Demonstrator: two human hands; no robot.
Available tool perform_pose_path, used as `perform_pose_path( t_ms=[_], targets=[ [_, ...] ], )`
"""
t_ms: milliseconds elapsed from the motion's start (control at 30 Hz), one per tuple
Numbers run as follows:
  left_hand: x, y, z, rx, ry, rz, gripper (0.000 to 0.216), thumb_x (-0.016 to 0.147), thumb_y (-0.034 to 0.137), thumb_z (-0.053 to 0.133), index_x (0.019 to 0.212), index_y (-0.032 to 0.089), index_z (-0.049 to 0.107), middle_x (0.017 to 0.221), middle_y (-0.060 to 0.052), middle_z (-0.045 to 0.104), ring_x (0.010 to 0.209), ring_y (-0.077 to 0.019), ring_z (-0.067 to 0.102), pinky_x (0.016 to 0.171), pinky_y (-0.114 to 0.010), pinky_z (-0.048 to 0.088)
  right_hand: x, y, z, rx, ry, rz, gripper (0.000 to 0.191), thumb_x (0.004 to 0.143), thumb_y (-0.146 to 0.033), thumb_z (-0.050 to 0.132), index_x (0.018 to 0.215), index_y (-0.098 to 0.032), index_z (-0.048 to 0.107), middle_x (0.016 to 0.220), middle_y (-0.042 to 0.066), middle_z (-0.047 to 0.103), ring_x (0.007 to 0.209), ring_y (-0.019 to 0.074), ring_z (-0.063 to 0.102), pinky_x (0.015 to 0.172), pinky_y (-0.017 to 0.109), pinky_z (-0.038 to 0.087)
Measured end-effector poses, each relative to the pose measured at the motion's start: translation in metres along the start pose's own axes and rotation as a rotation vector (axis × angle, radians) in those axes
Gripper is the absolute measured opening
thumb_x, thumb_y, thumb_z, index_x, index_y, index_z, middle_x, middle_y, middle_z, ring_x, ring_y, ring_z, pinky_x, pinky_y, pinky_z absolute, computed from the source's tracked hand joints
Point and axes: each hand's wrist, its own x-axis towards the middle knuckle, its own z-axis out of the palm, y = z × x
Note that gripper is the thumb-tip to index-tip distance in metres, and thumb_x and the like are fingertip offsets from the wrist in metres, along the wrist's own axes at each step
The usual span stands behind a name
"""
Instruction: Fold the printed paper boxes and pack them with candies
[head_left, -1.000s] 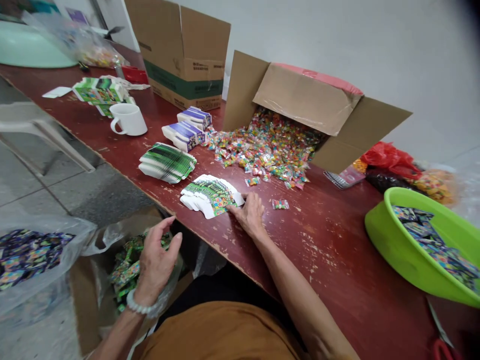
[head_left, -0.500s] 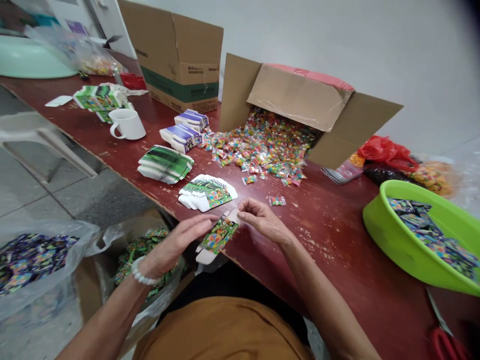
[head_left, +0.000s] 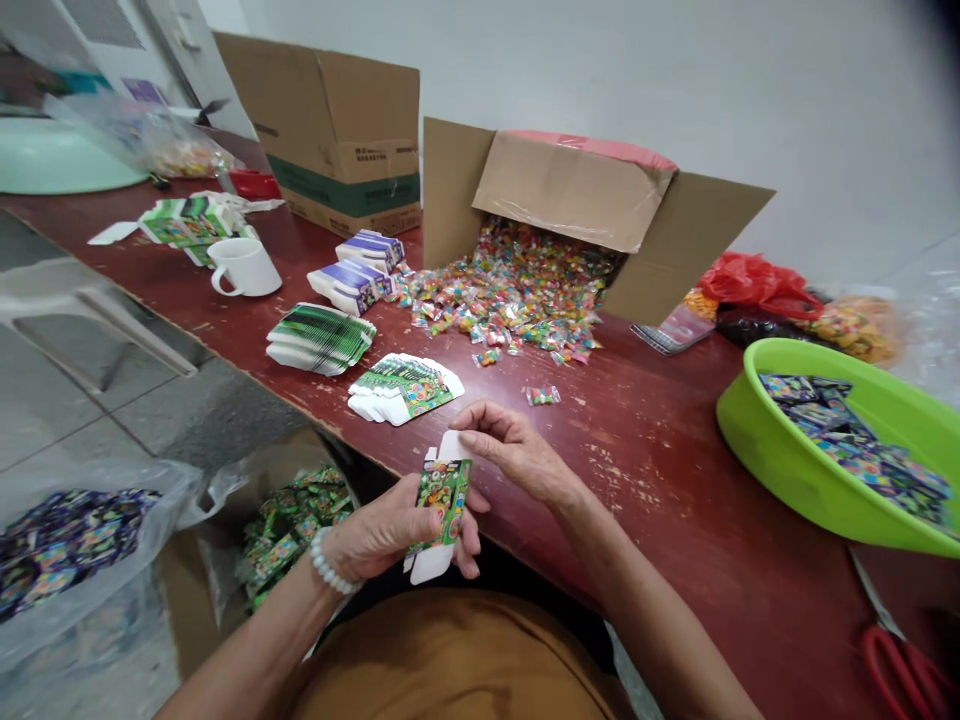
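A small green printed carton (head_left: 444,492) with white end flaps sits in my left hand (head_left: 397,530), thumb across its front and fingers behind it. Its flaps stick out at both ends. My right hand (head_left: 517,452) pinches the white flap at the carton's upper end between thumb and fingers. Just beyond, on the red table, lies a fanned stack of flat green cartons (head_left: 409,388). A second stack of green cartons (head_left: 321,338) rests farther left. One wrapped candy (head_left: 542,396) lies apart, past my right hand.
Wrapped candies (head_left: 517,300) spill from a tipped cardboard box (head_left: 577,205). A white mug (head_left: 247,268) and purple cartons (head_left: 352,285) stand at left. To the right are a green basin (head_left: 817,510) holding packets and red-handled scissors (head_left: 892,665). Bags of packets (head_left: 67,540) sit below the table edge.
My left hand has moved right and wrapped around the carton, which now stands more upright. My right hand keeps to its upper flap. The camera view has shifted slightly.
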Motion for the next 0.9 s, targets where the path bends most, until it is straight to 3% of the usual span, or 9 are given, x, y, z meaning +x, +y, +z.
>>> perform_pose_path(
  t_ms=[200,300,400,533,733,833,900],
  targets=[
    [0.002,0.001,0.004,0.029,0.035,-0.021,0.064,0.067,0.058,0.079,0.11,0.013,0.066,0.091,-0.013,0.074,0.075,-0.0254,0.073,0.068,-0.033,0.054,-0.01,-0.004,0.005,-0.117,0.141,-0.133,0.017,0.09,-0.031,0.062,0.104,-0.022,0.059,0.091,0.001,0.061,0.078,0.0125,0.058,0.073,0.026,0.048],
    [0.004,0.002,0.007,0.09,0.069,-0.025,0.066,0.068,0.066,0.073,0.105,0.012,0.069,0.089,-0.015,0.075,0.074,-0.0254,0.072,0.062,-0.028,0.051,-0.018,-0.014,0.01,-0.486,0.27,-0.31,0.013,0.086,-0.023,0.064,0.099,-0.022,0.059,0.094,0.002,0.059,0.086,0.0158,0.056,0.078,0.03,0.047],
    [0.006,0.001,0.01,0.158,0.096,0.009,0.065,0.07,0.07,0.067,0.095,0.011,0.072,0.074,-0.013,0.074,0.066,-0.0221,0.068,0.062,-0.028,0.05,-0.025,-0.02,0.014,-0.826,0.2,-0.398,0.016,0.082,-0.023,0.069,0.095,-0.021,0.06,0.096,0.005,0.06,0.093,0.0201,0.055,0.084,0.035,0.045],
    [0.008,-0.005,0.008,0.214,0.097,0.057,0.06,0.073,0.068,0.066,0.094,0.013,0.072,0.069,-0.008,0.07,0.061,-0.0173,0.063,0.063,-0.026,0.047,-0.029,-0.021,0.014,-0.935,0.053,-0.291,0.015,0.082,-0.022,0.067,0.094,-0.02,0.06,0.094,0.005,0.061,0.085,0.0182,0.056,0.075,0.031,0.046],
    [0.004,-0.007,0.001,0.273,0.053,-0.046,0.067,0.069,0.073,0.066,0.093,0.01,0.069,0.068,-0.008,0.067,0.056,-0.0173,0.064,0.054,-0.024,0.044,-0.031,-0.028,0.007,-0.724,-0.076,-0.116,0.009,0.083,-0.02,0.066,0.08,-0.02,0.057,0.071,-0.003,0.06,0.062,0.0103,0.053,0.057,0.021,0.039],
    [0.005,-0.006,0.0,0.226,0.069,-0.075,0.063,0.068,0.07,0.07,0.088,0.01,0.068,0.075,-0.008,0.066,0.056,-0.0169,0.065,0.053,-0.024,0.046,-0.033,-0.03,0.003,-0.658,-0.167,-0.042,0.008,0.085,-0.018,0.062,0.088,-0.02,0.055,0.073,-0.003,0.061,0.057,0.009,0.053,0.055,0.021,0.038],
    [0.007,-0.006,0.001,0.203,0.074,-0.084,0.058,0.069,0.065,0.073,0.086,0.01,0.067,0.076,-0.007,0.067,0.056,-0.016,0.066,0.055,-0.024,0.049,-0.034,-0.028,0.001,-0.621,-0.234,0.012,0.02,0.082,-0.013,0.061,0.098,-0.021,0.051,0.076,-0.004,0.062,0.059,0.0096,0.055,0.056,0.021,0.04]
  ],
)
